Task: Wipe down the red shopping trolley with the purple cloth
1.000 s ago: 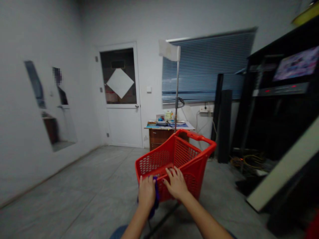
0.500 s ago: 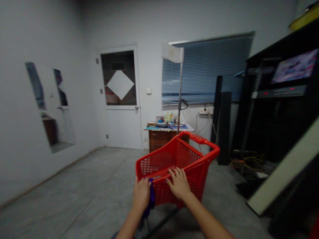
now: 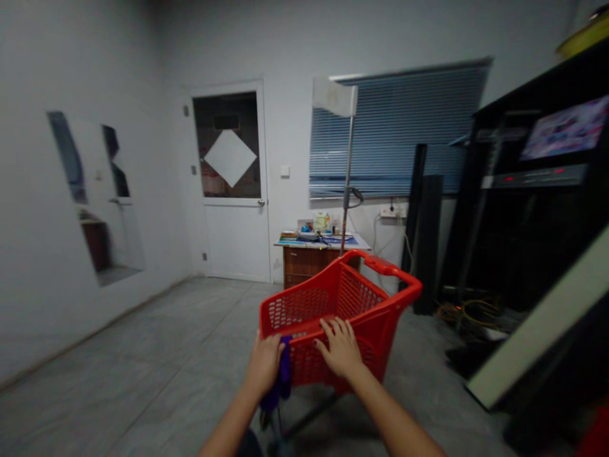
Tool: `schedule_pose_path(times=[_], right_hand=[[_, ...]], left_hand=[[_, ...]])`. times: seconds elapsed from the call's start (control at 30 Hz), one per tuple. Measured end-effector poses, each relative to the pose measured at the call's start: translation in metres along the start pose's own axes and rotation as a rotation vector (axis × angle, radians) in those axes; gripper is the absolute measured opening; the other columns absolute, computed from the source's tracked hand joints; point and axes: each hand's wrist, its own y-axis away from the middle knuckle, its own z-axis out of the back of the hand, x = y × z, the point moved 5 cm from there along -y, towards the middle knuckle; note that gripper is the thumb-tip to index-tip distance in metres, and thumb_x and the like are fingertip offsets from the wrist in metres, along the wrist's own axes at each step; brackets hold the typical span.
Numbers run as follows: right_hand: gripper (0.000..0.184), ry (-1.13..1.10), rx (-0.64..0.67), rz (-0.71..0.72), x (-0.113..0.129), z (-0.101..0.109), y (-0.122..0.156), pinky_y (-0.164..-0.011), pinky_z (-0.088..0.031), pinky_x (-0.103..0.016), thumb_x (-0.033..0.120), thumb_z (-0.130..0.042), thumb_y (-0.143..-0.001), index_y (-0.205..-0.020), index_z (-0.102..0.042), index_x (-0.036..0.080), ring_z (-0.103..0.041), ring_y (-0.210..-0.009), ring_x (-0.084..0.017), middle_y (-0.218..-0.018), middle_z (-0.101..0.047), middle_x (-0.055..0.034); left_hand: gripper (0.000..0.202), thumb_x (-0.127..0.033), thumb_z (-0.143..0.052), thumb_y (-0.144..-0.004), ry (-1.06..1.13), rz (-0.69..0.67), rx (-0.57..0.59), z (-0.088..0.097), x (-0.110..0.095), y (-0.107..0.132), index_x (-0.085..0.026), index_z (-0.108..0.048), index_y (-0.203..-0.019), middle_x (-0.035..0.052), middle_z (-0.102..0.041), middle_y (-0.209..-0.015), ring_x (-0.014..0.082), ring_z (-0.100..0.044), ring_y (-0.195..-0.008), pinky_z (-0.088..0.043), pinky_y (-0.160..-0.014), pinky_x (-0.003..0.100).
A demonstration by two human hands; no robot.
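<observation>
A red plastic shopping cart (image 3: 387, 330) stands in front of me, its basket walls perforated and a grey frame below. My left hand (image 3: 264, 362) is closed over the rim at the basket's near left corner. Beside its thumb a purple cloth (image 3: 284, 371) hangs down the outside of the basket. Further along the same rim, my right hand (image 3: 341, 348) grips the edge with its fingers over the top and the thumb on the outer side. A pole with a white flag (image 3: 335, 96) rises behind the cart's red handle.
Behind the cart, a wooden desk (image 3: 304, 261) holds bottles and small items. A white door (image 3: 235, 241) is at the back left and a mirror (image 3: 114, 241) on the left wall. To the right stand a black rack (image 3: 528, 216), cables (image 3: 480, 312) and a leaning pale board (image 3: 537, 330).
My left hand has shifted slightly left, and more of the purple cloth shows beside it. My right hand stays on the rim. The view has moved a little.
</observation>
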Motion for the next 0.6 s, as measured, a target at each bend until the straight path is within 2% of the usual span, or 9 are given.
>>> schedule_pose_path(times=[0.07, 0.17, 0.27, 0.33, 0.5, 0.57, 0.6], right_hand=[[0.067, 0.002, 0.005, -0.012, 0.002, 0.001, 0.0, -0.12, -0.008, -0.043, 0.062, -0.03, -0.095, -0.147, -0.043, 0.022, -0.028, -0.143, -0.027, -0.149, -0.045, -0.0096], [0.067, 0.002, 0.015, -0.013, 0.002, 0.005, 0.001, -0.12, -0.008, -0.043, 0.062, -0.028, -0.096, -0.147, -0.043, 0.021, -0.029, -0.143, -0.027, -0.148, -0.046, -0.0099], [0.066, -0.001, 0.017, -0.002, -0.001, 0.007, 0.002, -0.12, -0.009, -0.043, 0.061, -0.026, -0.096, -0.147, -0.043, 0.022, -0.029, -0.143, -0.026, -0.148, -0.047, -0.0094], [0.064, -0.004, 0.018, 0.002, -0.004, 0.007, 0.003, -0.12, -0.009, -0.043, 0.06, -0.027, -0.097, -0.147, -0.042, 0.023, -0.029, -0.143, -0.026, -0.148, -0.047, -0.0088], [0.064, -0.017, 0.02, -0.003, -0.006, 0.003, 0.004, -0.12, -0.007, -0.043, 0.06, -0.03, -0.096, -0.149, -0.039, 0.024, -0.027, -0.144, -0.026, -0.15, -0.045, -0.0078], [0.065, -0.021, 0.019, -0.007, -0.004, 0.002, 0.004, -0.12, -0.007, -0.044, 0.061, -0.031, -0.096, -0.149, -0.039, 0.024, -0.027, -0.144, -0.027, -0.15, -0.045, -0.008], [0.065, -0.021, 0.022, -0.01, -0.003, 0.002, 0.003, -0.12, -0.007, -0.044, 0.061, -0.031, -0.096, -0.149, -0.039, 0.024, -0.027, -0.144, -0.027, -0.15, -0.045, -0.0083]], left_hand=[[0.034, -0.025, -0.031, -0.099, -0.079, 0.029, -0.043, -0.004, -0.018, -0.006, -0.019, -0.064, -0.108, 0.0075, -0.073, -0.097, 0.0221, -0.067, -0.098, -0.026, -0.115, 0.051], [0.035, -0.025, -0.031, -0.1, -0.136, 0.004, -0.086, -0.013, -0.058, -0.023, -0.017, -0.064, -0.107, 0.0086, -0.072, -0.092, 0.0221, -0.067, -0.093, -0.027, -0.115, 0.05], [0.032, -0.024, -0.033, -0.099, -0.092, -0.07, -0.042, -0.017, -0.08, -0.033, -0.018, -0.064, -0.106, 0.0075, -0.072, -0.091, 0.0208, -0.068, -0.091, -0.027, -0.115, 0.049], [0.031, -0.025, -0.034, -0.099, -0.042, -0.103, 0.003, -0.015, -0.072, -0.032, -0.02, -0.064, -0.107, 0.0063, -0.073, -0.093, 0.0197, -0.068, -0.092, -0.025, -0.116, 0.049], [0.031, -0.026, -0.034, -0.1, 0.01, -0.038, 0.025, -0.004, -0.014, -0.009, -0.022, -0.063, -0.111, 0.0058, -0.074, -0.101, 0.0204, -0.068, -0.1, -0.019, -0.118, 0.054], [0.031, -0.026, -0.033, -0.1, -0.007, 0.002, 0.009, -0.003, -0.005, -0.004, -0.021, -0.063, -0.108, 0.0064, -0.074, -0.101, 0.0214, -0.068, -0.1, -0.02, -0.117, 0.055], [0.032, -0.025, -0.033, -0.1, -0.029, 0.022, -0.001, -0.004, -0.007, -0.005, -0.02, -0.064, -0.105, 0.0068, -0.074, -0.099, 0.0216, -0.068, -0.099, -0.022, -0.116, 0.054]])
